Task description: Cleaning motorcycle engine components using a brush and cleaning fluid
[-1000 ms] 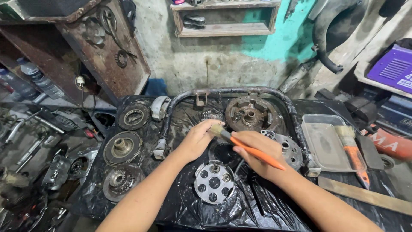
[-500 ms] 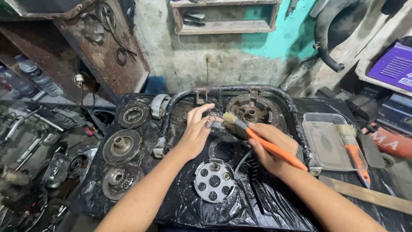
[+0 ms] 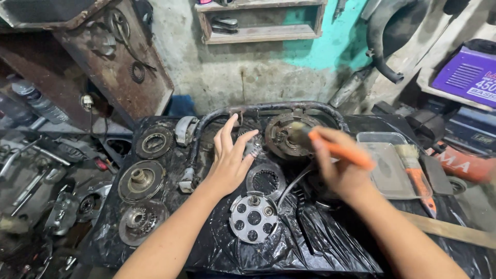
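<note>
My left hand [image 3: 230, 157] hovers over the black plastic sheet [image 3: 217, 243] with fingers spread, and a small greasy metal gear [image 3: 253, 146] sits at its fingertips. My right hand [image 3: 341, 168] grips an orange-handled paintbrush [image 3: 333, 148], blurred, with its bristles over a round clutch housing [image 3: 287, 135]. Below the hands lie a dark ring plate [image 3: 265, 181] and a silver pressure plate with several holes [image 3: 253, 217].
Several round clutch parts [image 3: 140, 181] lie at the left of the sheet. A clear plastic tray [image 3: 391, 168] holds a second orange brush [image 3: 416, 173] at right. A bent metal tube [image 3: 268, 108] frames the back. Tools clutter the left; a wooden strip [image 3: 449, 230] lies at right.
My right hand has swung the brush up and right, away from the gear toward the clutch housing. My left hand has opened its fingers and lifted slightly.
</note>
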